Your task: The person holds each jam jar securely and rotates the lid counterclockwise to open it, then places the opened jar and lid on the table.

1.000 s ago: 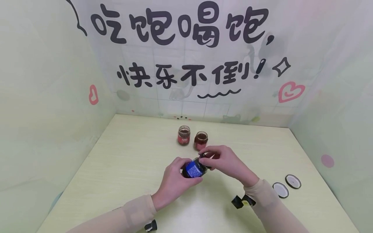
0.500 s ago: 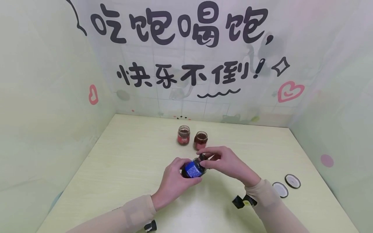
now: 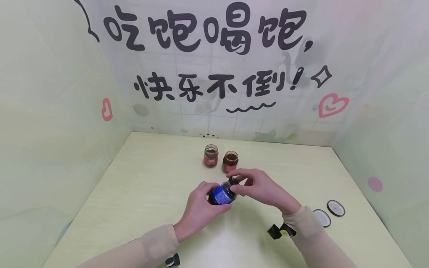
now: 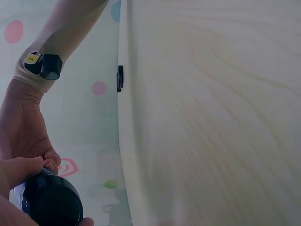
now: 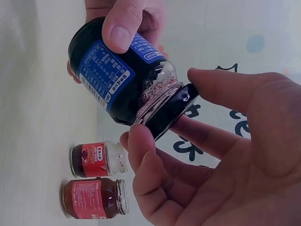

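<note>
My left hand grips a glass jar with dark contents and a blue label, its thumb lying along the side. The jar is held tilted above the table, mouth toward the right hand. At that mouth my right hand pinches a black lid by its edge between thumb and fingers. Clear glass shows at the jar's neck, right against the lid; whether the lid is seated or loose I cannot tell. In the left wrist view the dark base of the jar faces the camera.
Two lidless jars with red labels, a left one and a right one, stand upright behind the hands. Two lids lie white side up on the table at the right. Printed cloth walls enclose the back and sides.
The right hand's fingers have shifted slightly around the lid, and its wrist has moved a little right. The left hand and the jar stay almost where they were.
</note>
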{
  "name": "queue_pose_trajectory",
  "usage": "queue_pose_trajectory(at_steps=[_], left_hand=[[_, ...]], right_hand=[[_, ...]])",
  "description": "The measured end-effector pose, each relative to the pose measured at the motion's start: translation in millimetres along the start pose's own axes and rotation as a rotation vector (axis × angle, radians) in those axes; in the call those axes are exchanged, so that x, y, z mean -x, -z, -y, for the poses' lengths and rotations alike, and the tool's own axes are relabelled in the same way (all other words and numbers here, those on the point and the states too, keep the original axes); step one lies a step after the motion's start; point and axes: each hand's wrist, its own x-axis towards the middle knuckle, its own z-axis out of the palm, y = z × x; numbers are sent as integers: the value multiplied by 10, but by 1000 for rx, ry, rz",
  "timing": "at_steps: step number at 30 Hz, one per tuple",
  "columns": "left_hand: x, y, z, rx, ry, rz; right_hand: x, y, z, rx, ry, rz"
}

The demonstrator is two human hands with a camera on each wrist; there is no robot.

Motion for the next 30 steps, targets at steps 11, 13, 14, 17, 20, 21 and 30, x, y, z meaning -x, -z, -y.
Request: queue_pose_trajectory(at_steps=[11,13,14,17,20,21,30], left_hand=[[-11,-27,1,-18,-4,-10],[-8,-30,-10,-15,-3,-9],[-7,-32,-14,-14,-3,-9],[-7,-32,-20,-17,3,-10],[-6,-32,-22,-18,8,-13],[-6,-32,-21,-19,9,-13],[-6,-41,-12,-35,24,-14]], right_hand=[[-45,-26,28,-2,-13,-59],[-68,-37,34,22,0,-80],[-76,-41,37,31,4,-89],[-95,-53,45,43,7,-101],[-95,-58,49,22,-19,-105],[-94,-59,49,15,-30,-105],[-99,-54,23,11,-53,-67]])
